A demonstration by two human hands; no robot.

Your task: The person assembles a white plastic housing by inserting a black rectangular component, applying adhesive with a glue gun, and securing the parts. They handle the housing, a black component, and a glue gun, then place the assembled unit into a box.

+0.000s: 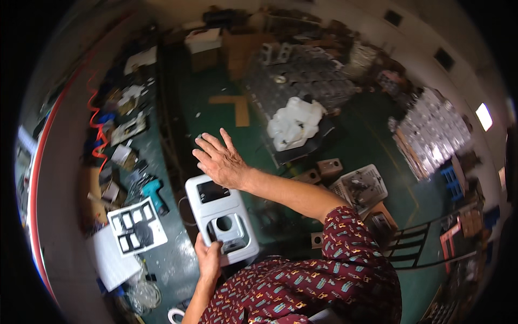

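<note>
A white plastic appliance housing point(217, 209) is held tilted in front of my body, beside the workbench edge. It has a dark rectangular window at its far end and a recess with a round hole nearer me. My left hand point(209, 255) grips the housing's near left edge, its thumb over the face and its other fingers mostly hidden. Over the far end hovers my right hand point(222, 163), open with fingers spread and nothing in it. Whether its wrist touches the housing I cannot tell.
On the dark green workbench point(175, 237) at left lie a teal cordless drill point(153, 193), a white sheet with black frames point(136, 227) and clear tubing point(144, 294). A red coiled hose point(97, 127) hangs behind. Rightward stand a white bag point(295, 124) and a parts crate point(377, 181).
</note>
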